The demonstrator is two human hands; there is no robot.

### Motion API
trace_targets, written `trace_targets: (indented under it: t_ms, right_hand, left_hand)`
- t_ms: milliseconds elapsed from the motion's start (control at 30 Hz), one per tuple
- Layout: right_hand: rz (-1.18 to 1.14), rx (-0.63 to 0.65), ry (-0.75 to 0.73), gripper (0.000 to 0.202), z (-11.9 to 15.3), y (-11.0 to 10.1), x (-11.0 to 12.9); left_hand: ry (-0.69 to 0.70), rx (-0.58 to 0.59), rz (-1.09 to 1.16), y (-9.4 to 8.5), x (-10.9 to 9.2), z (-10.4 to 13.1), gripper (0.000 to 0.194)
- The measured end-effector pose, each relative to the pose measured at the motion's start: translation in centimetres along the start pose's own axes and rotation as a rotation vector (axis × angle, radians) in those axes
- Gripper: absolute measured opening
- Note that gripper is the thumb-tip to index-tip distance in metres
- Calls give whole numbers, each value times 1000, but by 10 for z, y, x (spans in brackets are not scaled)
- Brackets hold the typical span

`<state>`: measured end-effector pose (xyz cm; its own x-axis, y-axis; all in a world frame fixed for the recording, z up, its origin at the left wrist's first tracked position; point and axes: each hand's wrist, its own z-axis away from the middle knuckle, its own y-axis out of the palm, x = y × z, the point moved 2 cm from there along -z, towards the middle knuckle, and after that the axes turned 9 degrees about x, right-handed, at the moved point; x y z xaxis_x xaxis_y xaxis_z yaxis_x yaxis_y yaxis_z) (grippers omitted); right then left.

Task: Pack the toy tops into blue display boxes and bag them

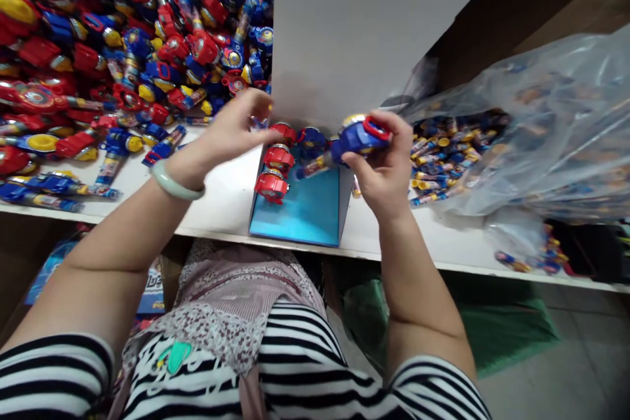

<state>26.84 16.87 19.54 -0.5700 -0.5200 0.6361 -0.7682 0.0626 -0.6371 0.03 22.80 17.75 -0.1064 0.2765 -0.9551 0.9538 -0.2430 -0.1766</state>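
Note:
My right hand (386,167) grips a blue toy (361,136) with a red loop and a silvery-yellow round top. From it a clear tube of small candy-like pieces (317,164) points left over a blue-lined display box (300,210). Several red toys (273,187) stand in a row along the box's left side, and another blue toy (312,142) sits near its back. My left hand (243,125) is at the back left corner of the box, thumb and fingers apart, beside the rearmost red toy. Something small and blue shows in that gap; whether it is touched cannot be made out.
A large heap of red and blue toys (147,46) covers the left of the white table (221,200). Behind the box rises a grey-white panel (364,20). On the right, a clear plastic bag (551,125) holds many small filled tubes (447,151). Green sheeting (506,328) lies below.

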Motion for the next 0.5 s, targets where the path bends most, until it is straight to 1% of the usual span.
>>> trace_targets:
  t_ms: [67,100,133,167,200,267,333,400,433,500]
  right_hand:
    - [35,-4,2,63,9,14,-24]
    - [57,18,5,60,12,22,-35]
    - [80,39,8,57,15,31,-43]
    - [100,53,4,54,16,38,-48]
    - [117,68,-10,52,17,44,-51]
    - [140,119,-61,50,17,51,-51]
    - [157,221,-116,49,17,55,-49]
    - [166,308,-128,48,19,58,-50]
    - [168,330,-113,47,21,58,-52]
    - [194,348,-69,49,24,57,-51]
  left_hand:
    - [-46,-167,-94,-48,42,8,40]
    - [-77,-257,-130,-68,63,14,38]
    - [-92,-303,-145,-82,83,22,38]
    - [-100,-327,-169,-92,101,29,42]
    - [-107,-336,-201,-98,115,37,46]
    - [-153,-299,-317,-100,133,50,50]
    - [-242,-228,-473,-100,140,59,44]
    - [-279,-133,-535,-100,136,67,33]
    - [-267,-67,-500,-98,130,70,32]
    - [-201,69,-330,-90,111,74,36]
